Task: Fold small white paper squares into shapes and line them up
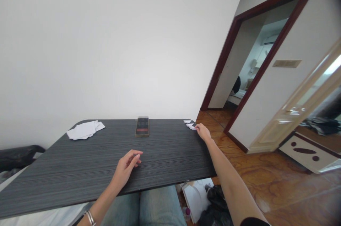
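White sheets [84,130] were piled at the far left of the desk [170,155]; over its near middle the left hand [127,166] was held, grip slack, released. A dark, blurred device [142,128] was noted at the back edge, then small paper pieces [190,126] by the far right corner, apparently touched by the right hand [204,133], whether gripped could not be told.

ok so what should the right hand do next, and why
I'd probably nudge the nearest scrap slightly inward before moving away: the right hand has its fingertips at it, and it lies close to the table's right edge, whereas the left hand is well away from it.
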`<state>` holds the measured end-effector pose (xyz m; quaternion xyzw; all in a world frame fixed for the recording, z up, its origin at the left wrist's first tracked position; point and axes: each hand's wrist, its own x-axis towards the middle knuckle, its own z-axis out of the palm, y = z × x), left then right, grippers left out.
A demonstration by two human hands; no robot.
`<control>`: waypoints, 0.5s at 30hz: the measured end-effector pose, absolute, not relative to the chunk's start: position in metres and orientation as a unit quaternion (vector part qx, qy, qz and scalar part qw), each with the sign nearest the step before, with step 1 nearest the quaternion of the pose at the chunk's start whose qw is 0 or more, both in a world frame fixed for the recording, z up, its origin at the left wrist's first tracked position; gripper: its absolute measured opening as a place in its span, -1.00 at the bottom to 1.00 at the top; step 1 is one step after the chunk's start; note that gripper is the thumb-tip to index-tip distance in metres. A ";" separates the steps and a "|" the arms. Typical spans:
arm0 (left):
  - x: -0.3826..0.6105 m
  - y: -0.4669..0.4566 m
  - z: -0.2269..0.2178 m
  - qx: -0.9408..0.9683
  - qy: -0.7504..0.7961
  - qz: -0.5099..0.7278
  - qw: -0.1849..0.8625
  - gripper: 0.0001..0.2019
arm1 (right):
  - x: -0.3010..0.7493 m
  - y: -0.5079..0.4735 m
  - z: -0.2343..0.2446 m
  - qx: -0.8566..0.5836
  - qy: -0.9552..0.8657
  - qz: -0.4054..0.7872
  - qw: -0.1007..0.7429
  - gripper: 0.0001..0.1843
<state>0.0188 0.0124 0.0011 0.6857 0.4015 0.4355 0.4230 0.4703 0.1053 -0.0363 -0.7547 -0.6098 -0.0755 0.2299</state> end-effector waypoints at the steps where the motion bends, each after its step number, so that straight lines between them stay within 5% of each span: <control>1: 0.019 0.012 0.001 0.685 0.401 0.436 0.423 -0.73 | 0.470 0.105 -0.036 -0.753 -0.612 -0.074 0.230 -0.82; 15: 0.018 0.013 0.001 0.689 0.402 0.425 0.428 -0.74 | 0.476 0.110 -0.035 -0.746 -0.624 -0.046 0.227 -0.82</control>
